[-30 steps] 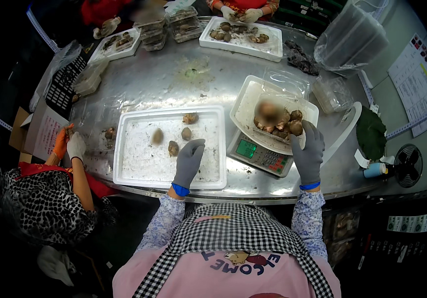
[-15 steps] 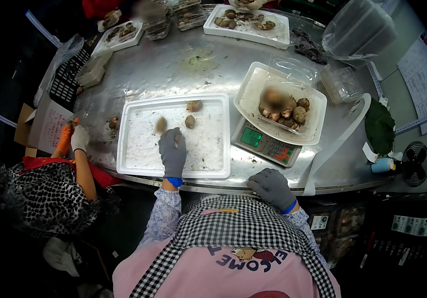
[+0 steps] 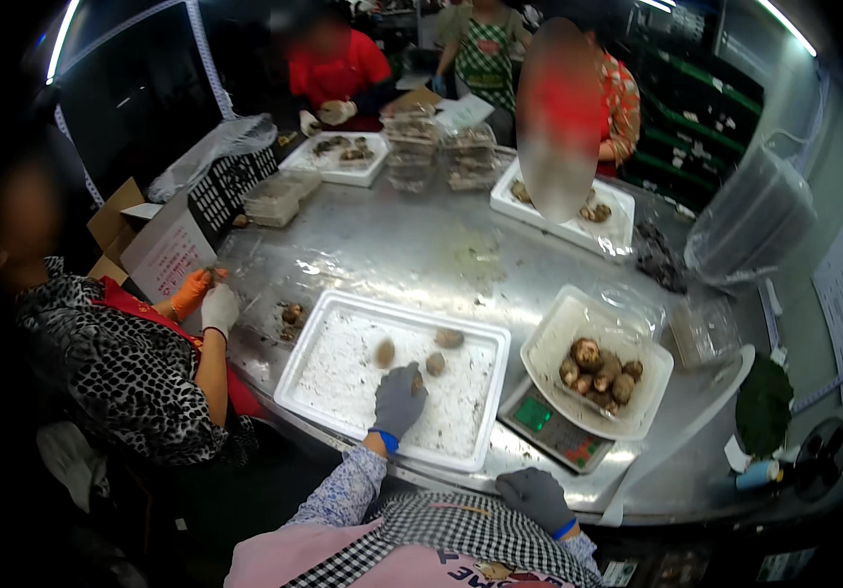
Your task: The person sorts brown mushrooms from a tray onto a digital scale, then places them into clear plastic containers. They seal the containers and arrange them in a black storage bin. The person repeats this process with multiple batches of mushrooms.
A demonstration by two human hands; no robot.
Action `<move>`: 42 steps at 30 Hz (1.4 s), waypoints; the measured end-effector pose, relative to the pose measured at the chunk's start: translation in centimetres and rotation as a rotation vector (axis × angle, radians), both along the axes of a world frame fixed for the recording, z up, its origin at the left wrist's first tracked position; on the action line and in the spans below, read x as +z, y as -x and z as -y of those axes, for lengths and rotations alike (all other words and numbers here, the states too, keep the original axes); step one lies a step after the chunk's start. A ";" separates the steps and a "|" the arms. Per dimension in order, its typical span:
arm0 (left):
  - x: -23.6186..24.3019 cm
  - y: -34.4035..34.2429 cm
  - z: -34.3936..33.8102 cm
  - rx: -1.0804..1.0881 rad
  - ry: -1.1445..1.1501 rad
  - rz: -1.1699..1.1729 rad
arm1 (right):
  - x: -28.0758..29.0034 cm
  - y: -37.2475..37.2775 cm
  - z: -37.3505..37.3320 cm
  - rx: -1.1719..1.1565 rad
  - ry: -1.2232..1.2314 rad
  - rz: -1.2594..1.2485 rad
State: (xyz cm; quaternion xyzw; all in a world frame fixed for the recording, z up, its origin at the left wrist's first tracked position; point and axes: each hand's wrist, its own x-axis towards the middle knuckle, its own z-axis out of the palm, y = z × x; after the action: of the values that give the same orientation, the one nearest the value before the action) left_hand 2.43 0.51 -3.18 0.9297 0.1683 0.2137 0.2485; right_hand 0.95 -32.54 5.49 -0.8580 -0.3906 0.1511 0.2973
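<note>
Your shallow white tray (image 3: 343,392) lies flat before you, its floor flecked with dirt. Three rounded brown corms (image 3: 449,337) rest loose in it, one blurred, and a fourth corm (image 3: 418,383) shows partly beneath your left hand (image 3: 399,402). To the tray's right, your cream tub (image 3: 651,392) sits askew on the grey scale (image 3: 578,449), holding a heap of similar corms (image 3: 603,372) in clear plastic

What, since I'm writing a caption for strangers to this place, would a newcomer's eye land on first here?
Probably the bright white tray just below the middle, with a few brown, tuber-like lumps spread in it and the grey-gloved left hand over it. To its right, a pale tub holding a heap of similar lumps sits on a scale whose display glows green. Farther left, a co-worker wears one bright orange glove.
</note>
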 end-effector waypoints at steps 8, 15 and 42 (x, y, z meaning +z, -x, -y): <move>0.8 0.8 0.0 0.034 0.103 -0.088 | -0.9 -0.8 -1.1 0.006 0.052 -0.042; 2.2 2.2 -0.1 -0.009 0.234 -0.179 | -0.4 -1.6 -4.2 -0.029 -0.116 -0.045; 2.1 1.3 -3.0 -0.219 0.351 -0.329 | -0.8 -4.6 -10.3 -0.037 0.009 -0.173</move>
State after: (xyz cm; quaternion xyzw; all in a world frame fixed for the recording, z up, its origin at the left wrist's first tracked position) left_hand 1.13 3.55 -1.12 0.9072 0.1393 -0.0008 0.3970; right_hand 5.57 -22.21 4.64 -0.8501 -0.3469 0.2210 0.3288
